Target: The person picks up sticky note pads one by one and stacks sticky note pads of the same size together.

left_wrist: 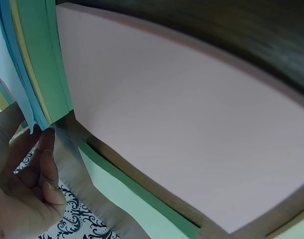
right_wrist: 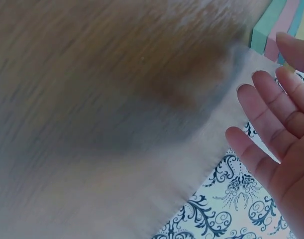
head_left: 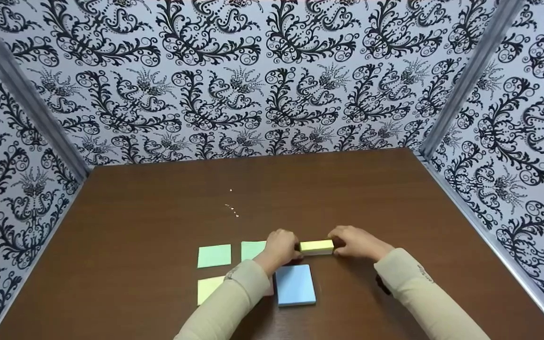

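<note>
A multicoloured stack of sticky note pads point(head_left: 317, 247) is held between both hands above the wooden table, a yellow face on top. Its left end is pinched by the left hand point(head_left: 281, 246), with thumb and fingertips at the coloured layers point(left_wrist: 35, 64). The right hand point(head_left: 358, 242) grips the other end between thumb and index finger; its remaining fingers point(right_wrist: 253, 102) spread loosely apart. Just below the stack lies a blue sticky note pad point(head_left: 295, 285). Under the left forearm a pink pad point(left_wrist: 186, 114) is mostly hidden in the head view.
Left of the hands lie a green pad point(head_left: 214, 256), a second green pad point(head_left: 252, 249) partly covered by the left hand, and a pale yellow pad point(head_left: 209, 289) partly behind the sleeve. Small white specks point(head_left: 233, 208) mark the brown table point(head_left: 158, 203). Patterned walls point(head_left: 253, 94) enclose it.
</note>
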{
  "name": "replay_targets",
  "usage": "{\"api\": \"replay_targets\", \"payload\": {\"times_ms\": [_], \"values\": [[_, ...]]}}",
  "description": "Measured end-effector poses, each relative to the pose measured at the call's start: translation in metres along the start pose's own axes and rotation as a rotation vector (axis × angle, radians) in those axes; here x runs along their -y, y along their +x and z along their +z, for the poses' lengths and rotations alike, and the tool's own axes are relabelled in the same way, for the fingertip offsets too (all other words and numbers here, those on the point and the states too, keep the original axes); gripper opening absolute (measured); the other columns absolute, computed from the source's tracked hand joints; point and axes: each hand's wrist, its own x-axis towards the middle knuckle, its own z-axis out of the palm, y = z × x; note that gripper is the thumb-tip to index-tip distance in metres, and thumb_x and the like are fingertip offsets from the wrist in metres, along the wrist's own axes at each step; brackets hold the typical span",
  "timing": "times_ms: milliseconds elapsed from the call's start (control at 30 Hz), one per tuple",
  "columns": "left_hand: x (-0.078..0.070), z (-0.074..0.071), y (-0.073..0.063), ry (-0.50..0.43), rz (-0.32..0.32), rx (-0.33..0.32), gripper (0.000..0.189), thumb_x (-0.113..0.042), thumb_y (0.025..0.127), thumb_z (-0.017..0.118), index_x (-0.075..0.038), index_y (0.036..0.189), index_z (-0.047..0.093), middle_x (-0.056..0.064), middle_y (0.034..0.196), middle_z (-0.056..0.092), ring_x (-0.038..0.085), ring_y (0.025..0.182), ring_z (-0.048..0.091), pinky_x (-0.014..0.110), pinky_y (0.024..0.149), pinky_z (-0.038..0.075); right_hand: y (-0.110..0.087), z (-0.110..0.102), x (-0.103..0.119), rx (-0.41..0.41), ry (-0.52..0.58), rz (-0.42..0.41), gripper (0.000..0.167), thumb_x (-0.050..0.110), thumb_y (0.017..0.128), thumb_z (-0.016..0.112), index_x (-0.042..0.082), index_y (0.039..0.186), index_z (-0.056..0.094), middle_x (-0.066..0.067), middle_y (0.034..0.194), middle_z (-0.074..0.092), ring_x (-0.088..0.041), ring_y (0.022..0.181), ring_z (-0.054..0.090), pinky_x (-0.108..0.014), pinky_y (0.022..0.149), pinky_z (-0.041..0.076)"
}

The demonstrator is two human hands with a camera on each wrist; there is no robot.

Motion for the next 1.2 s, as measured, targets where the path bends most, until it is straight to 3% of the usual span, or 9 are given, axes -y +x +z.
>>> {"api": "replay_targets", "payload": {"times_ms": [133, 300, 500, 800, 1200], "values": [[0.002, -0.005, -0.001, 0.024, 0.008, 0.008, 0.02, -0.039, 0.077, 0.071, -0.019, 0.072, 0.071, -0.006, 0.074, 0.066, 0.016, 0.077, 0.061, 0.032, 0.071, 0.048, -0.005, -0.004, -0.003, -0.005, -0.049, -0.012, 0.021, 0.009, 0.084, 0.061, 0.001, 0.103, 0.064, -0.011, 0.103, 0.06, -0.029, 0.095, 0.057, -0.045, 0.079, 0.046], [0.002, -0.01, -0.002, 0.081, 0.038, 0.062, 0.008, -0.03, 0.08, 0.068, -0.024, 0.079, 0.074, -0.008, 0.084, 0.068, 0.016, 0.083, 0.06, 0.032, 0.073, 0.048, -0.01, -0.004, -0.003, -0.007, -0.139, -0.12, 0.014, 0.0, 0.083, 0.056, 0.003, 0.087, 0.069, -0.008, 0.085, 0.064, -0.023, 0.078, 0.058, -0.037, 0.068, 0.047], [-0.004, -0.01, -0.002, 0.125, 0.07, 0.12, 0.014, -0.021, 0.086, 0.062, -0.027, 0.089, 0.074, -0.008, 0.091, 0.068, 0.016, 0.087, 0.062, 0.032, 0.076, 0.049, -0.008, -0.001, -0.002, 0.013, -0.117, -0.201, 0.018, -0.002, 0.084, 0.055, 0.004, 0.087, 0.072, -0.007, 0.084, 0.067, -0.021, 0.077, 0.061, -0.033, 0.067, 0.048], [-0.009, -0.007, -0.003, 0.135, 0.058, 0.085, 0.01, -0.021, 0.083, 0.064, -0.021, 0.085, 0.074, -0.003, 0.086, 0.068, 0.017, 0.079, 0.062, 0.03, 0.07, 0.049, -0.006, 0.002, -0.002, -0.016, -0.121, -0.241, 0.015, -0.001, 0.083, 0.056, 0.004, 0.082, 0.071, -0.005, 0.076, 0.065, -0.017, 0.07, 0.058, -0.03, 0.064, 0.046], [-0.01, -0.006, -0.002, 0.14, 0.04, 0.061, 0.01, -0.023, 0.082, 0.066, -0.015, 0.079, 0.071, 0.0, 0.081, 0.067, 0.018, 0.077, 0.062, 0.031, 0.069, 0.049, -0.005, 0.004, -0.002, -0.022, -0.127, -0.231, 0.013, 0.0, 0.083, 0.058, 0.002, 0.082, 0.071, -0.006, 0.075, 0.064, -0.019, 0.07, 0.058, -0.032, 0.065, 0.048]]}}
